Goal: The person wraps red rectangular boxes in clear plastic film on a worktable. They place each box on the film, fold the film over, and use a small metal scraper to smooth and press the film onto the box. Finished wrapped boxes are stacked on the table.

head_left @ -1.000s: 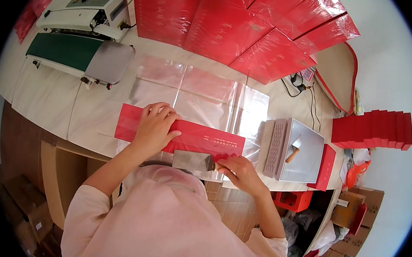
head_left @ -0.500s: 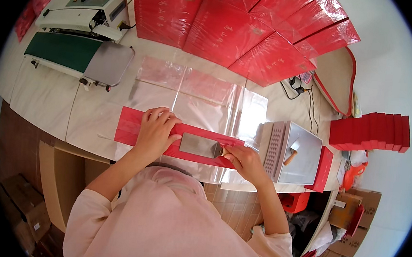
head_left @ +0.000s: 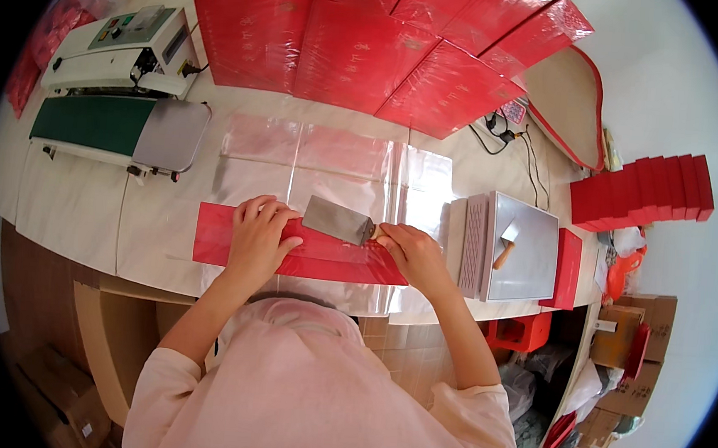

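A long red card strip (head_left: 336,258) lies across clear plastic film (head_left: 347,161) at the table's front edge. My left hand (head_left: 260,238) rests on its left part, fingers stretched over the far edge. In my right hand (head_left: 411,253) is a scraper (head_left: 337,220), gripped by its handle, mostly hidden by my fingers. The wide metal blade points left and lies over the strip's far edge; whether it touches the card I cannot tell.
A sealing machine (head_left: 120,66) with a green belt stands at far left. Red wrapped boxes (head_left: 354,57) are stacked at the back. To the right are a grey-topped pile (head_left: 525,227) bearing a second scraper (head_left: 504,249), black cables (head_left: 530,153) and red boxes (head_left: 644,194).
The scraper has shifted toward the strip's far edge, its blade now slanting up to the left. My right hand has moved slightly left and away from me; my left hand stays on the card strip.
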`<state>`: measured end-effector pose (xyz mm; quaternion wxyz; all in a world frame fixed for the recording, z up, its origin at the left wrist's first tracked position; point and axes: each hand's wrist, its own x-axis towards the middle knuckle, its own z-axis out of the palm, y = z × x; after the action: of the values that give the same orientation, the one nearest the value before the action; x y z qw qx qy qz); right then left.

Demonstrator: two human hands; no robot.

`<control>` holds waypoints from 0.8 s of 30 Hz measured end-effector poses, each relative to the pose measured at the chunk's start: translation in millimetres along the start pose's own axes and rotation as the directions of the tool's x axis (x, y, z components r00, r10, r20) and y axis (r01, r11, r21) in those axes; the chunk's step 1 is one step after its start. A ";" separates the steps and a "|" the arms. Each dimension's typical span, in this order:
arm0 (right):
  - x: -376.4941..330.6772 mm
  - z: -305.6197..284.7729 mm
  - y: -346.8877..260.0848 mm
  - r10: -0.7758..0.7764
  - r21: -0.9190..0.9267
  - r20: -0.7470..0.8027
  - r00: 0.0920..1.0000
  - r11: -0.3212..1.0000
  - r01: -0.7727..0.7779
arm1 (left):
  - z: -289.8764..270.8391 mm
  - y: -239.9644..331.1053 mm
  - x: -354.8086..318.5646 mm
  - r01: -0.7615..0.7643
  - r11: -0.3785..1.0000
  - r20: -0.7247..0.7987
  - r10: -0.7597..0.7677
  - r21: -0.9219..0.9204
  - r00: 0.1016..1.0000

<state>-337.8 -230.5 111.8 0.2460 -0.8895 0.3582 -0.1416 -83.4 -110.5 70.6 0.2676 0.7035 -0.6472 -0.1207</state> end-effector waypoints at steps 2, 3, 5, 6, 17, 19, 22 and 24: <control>0.0 7.7 0.5 0.019 -0.012 -0.098 0.995 1.000 -0.021 | 0.1 0.4 1.2 -0.007 1.000 0.002 0.007 0.001 1.000; -0.4 12.0 0.8 0.049 -0.011 -0.144 0.988 0.999 -0.051 | 0.0 0.7 1.5 -0.004 1.000 0.012 0.004 0.004 1.000; -1.0 18.9 -3.1 0.130 0.012 -0.222 0.966 0.991 -0.131 | -0.6 -0.5 1.5 0.008 1.000 0.025 -0.008 0.012 1.000; -6.7 22.5 -7.6 0.187 0.034 -0.256 0.949 0.982 -0.184 | -0.4 -0.4 1.4 -0.007 1.000 0.018 0.007 0.017 1.000; -100.9 70.3 -91.9 0.474 -0.022 -0.100 0.875 0.878 -0.479 | -1.8 -0.8 1.2 -0.016 1.000 0.015 0.015 0.010 1.000; -97.8 69.4 -93.9 0.508 -0.105 -0.090 0.857 0.851 -0.515 | -2.4 0.0 1.8 -0.018 1.000 0.016 0.018 0.023 1.000; -99.5 66.5 -89.7 0.545 -0.198 -0.107 0.832 0.808 -0.555 | -4.1 0.2 3.1 -0.018 0.999 0.041 0.016 0.043 0.999; -98.9 59.5 -85.5 0.594 -0.191 -0.137 0.793 0.769 -0.610 | -4.0 -0.3 3.9 -0.024 0.998 0.047 0.021 0.054 0.999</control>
<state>-333.3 -87.4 100.5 0.1636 -0.7444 0.6459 -0.0442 -80.6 -113.4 74.4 0.2347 0.7003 -0.6641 -0.1163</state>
